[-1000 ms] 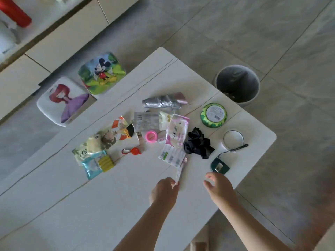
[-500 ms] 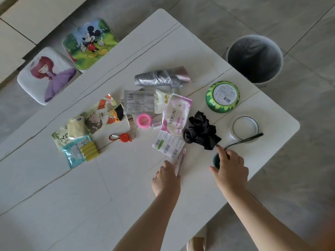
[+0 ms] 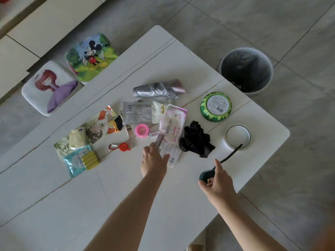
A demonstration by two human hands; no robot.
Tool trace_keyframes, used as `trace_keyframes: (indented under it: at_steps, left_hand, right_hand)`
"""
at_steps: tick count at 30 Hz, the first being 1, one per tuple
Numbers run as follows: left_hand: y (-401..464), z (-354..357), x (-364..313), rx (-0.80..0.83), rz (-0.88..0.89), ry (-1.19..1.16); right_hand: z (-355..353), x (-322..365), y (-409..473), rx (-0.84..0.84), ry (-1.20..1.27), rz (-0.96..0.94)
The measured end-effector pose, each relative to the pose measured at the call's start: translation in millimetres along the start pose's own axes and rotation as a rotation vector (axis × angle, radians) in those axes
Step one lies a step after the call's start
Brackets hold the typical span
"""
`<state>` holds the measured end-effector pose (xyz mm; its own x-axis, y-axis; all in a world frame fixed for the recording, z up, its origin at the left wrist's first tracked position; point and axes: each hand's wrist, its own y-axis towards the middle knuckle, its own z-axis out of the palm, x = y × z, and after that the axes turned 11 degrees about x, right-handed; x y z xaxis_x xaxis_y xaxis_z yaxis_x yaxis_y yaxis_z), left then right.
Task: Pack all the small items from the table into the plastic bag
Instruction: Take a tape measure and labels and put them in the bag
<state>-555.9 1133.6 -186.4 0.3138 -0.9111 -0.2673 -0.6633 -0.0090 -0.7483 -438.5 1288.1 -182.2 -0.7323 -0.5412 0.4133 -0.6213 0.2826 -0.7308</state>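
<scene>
Small items lie scattered across the middle of the white table (image 3: 54, 205); which of them is the plastic bag cannot be told. From the left: a green sachet (image 3: 61, 146) printed with characters too small to read, a cream pouch (image 3: 77, 137) on top of it, a blue packet (image 3: 75, 163) and a yellow ridged block (image 3: 90, 159) lying on that packet. Next, a cartoon packet (image 3: 101, 125), a red clip reel (image 3: 122, 147), a clear barcoded packet (image 3: 136, 113), a pink ring (image 3: 142, 130) and, at the far side, a crumpled silver bag (image 3: 155, 89). The left hand (image 3: 154, 160) lies palm down with fingers only loosely bent, its tips touching a thin stick sachet (image 3: 159, 141) and a white barcoded packet (image 3: 171, 154); whether it pinches either cannot be told. A pink pouch (image 3: 173, 124) reads "BERLIN". A black scrunchie (image 3: 196, 140) lies just right of it. The right hand (image 3: 217, 183) curls round a dark green object (image 3: 204, 175), forefinger extended, with a black cord (image 3: 230, 154) running from it to a tape roll (image 3: 238, 136). A green tin (image 3: 215, 106) bears a label with a barcode, its text illegible. On the floor stand two picture stools (image 3: 72, 73) at left and a lined bin (image 3: 246, 69) at right.
</scene>
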Motion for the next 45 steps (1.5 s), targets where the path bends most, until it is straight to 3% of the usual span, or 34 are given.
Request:
trace_keyframes:
  at_steps: [5, 9, 16, 21, 26, 33, 45]
  left_hand:
    - [12, 13, -4, 0.009, -0.097, 0.006]
    - [3, 15, 4, 0.069, -0.190, -0.130]
    - [-39, 7, 13, 0.095, -0.095, -0.343]
    - [-82, -6, -1, 0.265, -0.033, -0.572]
    - [-128, -14, -28, 0.416, 0.115, -0.563]
    - [-195, -4, -92, 0.644, 0.227, -0.407]
    - [-333, 101, -188, 0.898, 0.433, -0.279]
  right_hand:
    - [1, -7, -7, 0.009, -0.019, 0.010]
    - [-6, -9, -21, 0.007, -0.035, 0.014]
    - [-23, -6, -54, -0.052, 0.064, -0.008]
    - [-37, -17, -84, -0.129, 0.239, -0.025]
    - [-57, -28, -131, -0.214, 0.438, -0.031]
    - [-90, -69, -205, -0.363, 0.454, 0.029]
    - [-150, -200, -323, -0.682, 0.679, 0.205]
